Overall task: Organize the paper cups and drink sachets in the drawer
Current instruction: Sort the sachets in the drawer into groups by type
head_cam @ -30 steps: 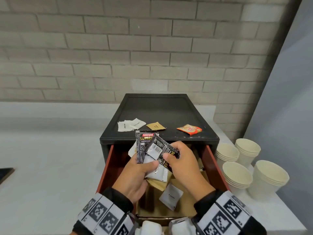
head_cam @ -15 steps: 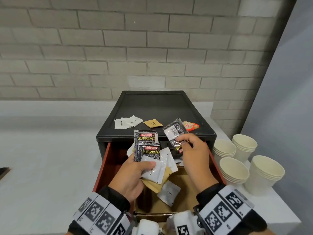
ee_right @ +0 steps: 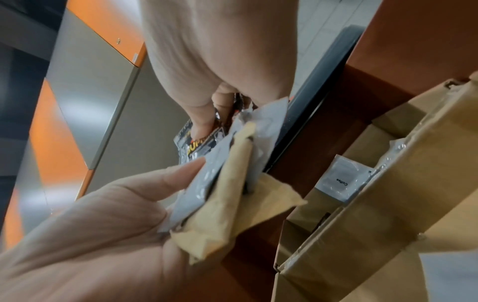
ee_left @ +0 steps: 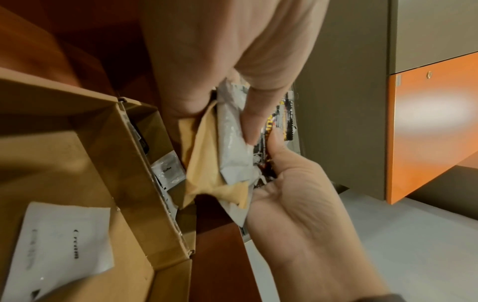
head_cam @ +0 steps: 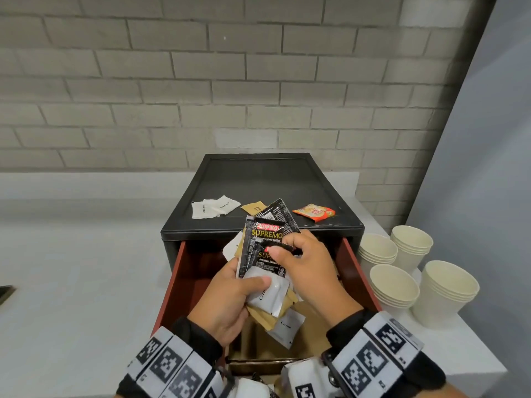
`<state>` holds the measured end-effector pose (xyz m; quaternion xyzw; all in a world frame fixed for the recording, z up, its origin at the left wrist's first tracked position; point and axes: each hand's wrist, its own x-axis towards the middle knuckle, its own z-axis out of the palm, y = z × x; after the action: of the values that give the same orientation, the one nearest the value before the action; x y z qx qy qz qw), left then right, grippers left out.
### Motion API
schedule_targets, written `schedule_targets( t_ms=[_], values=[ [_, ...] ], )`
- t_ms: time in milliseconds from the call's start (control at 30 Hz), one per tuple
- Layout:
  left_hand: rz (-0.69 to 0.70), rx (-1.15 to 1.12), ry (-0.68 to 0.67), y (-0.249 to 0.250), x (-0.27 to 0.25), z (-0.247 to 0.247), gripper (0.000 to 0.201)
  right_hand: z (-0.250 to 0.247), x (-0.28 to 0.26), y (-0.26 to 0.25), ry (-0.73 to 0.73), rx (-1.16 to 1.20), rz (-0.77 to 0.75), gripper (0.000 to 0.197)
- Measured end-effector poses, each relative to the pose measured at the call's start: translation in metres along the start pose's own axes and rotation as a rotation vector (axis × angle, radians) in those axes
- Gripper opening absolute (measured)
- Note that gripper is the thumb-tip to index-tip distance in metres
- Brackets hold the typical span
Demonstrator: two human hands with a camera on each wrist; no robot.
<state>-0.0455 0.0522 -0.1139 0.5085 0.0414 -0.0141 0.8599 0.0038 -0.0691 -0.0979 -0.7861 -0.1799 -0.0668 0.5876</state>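
My left hand grips a fanned bundle of sachets over the open red drawer: black Supremo coffee packs, a white cream sachet under the thumb, brown ones beneath. My right hand pinches a black sachet against the bundle's top right. In the left wrist view the left hand holds the bundle and the right hand touches its black edge. The right wrist view has the right hand above and the left hand below. Stacked paper cups stand right of the cabinet.
A cardboard divider sits in the drawer with a white cream sachet and a coffee sachet. On the black cabinet top lie white sachets, a brown sachet and an orange sachet. White counter lies on both sides.
My right hand drew a black sachet out of the bundle, lifted it to the right, and has now brought it back against the bundle. The left hand stayed in place.
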Motion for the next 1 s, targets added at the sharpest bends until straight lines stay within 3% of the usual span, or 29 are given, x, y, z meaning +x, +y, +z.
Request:
schedule_targets(
  t_ms=[267, 500, 667, 800, 867, 1000],
  values=[
    [-0.006, -0.052, 0.051, 0.001, 0.000, 0.001, 0.038, 0.002, 0.002, 0.001, 0.230, 0.250, -0.031, 0.006],
    [-0.009, -0.140, 0.131, 0.008, 0.000, -0.001, 0.038, -0.019, 0.007, 0.002, 0.495, 0.396, 0.100, 0.011],
    [0.236, -0.047, 0.244, 0.023, 0.001, -0.014, 0.038, -0.020, 0.005, 0.000, 0.345, 0.421, 0.288, 0.009],
    [0.350, -0.001, 0.352, 0.026, 0.004, -0.026, 0.045, -0.009, 0.007, 0.009, 0.061, 0.048, 0.431, 0.010],
    [0.376, 0.002, 0.382, 0.024, 0.006, -0.028, 0.047, -0.001, 0.010, 0.017, -0.079, -0.002, 0.559, 0.015],
    [0.387, 0.024, 0.420, 0.023, 0.008, -0.030, 0.044, 0.013, 0.030, 0.033, -0.078, 0.072, 0.702, 0.018]
  ],
)
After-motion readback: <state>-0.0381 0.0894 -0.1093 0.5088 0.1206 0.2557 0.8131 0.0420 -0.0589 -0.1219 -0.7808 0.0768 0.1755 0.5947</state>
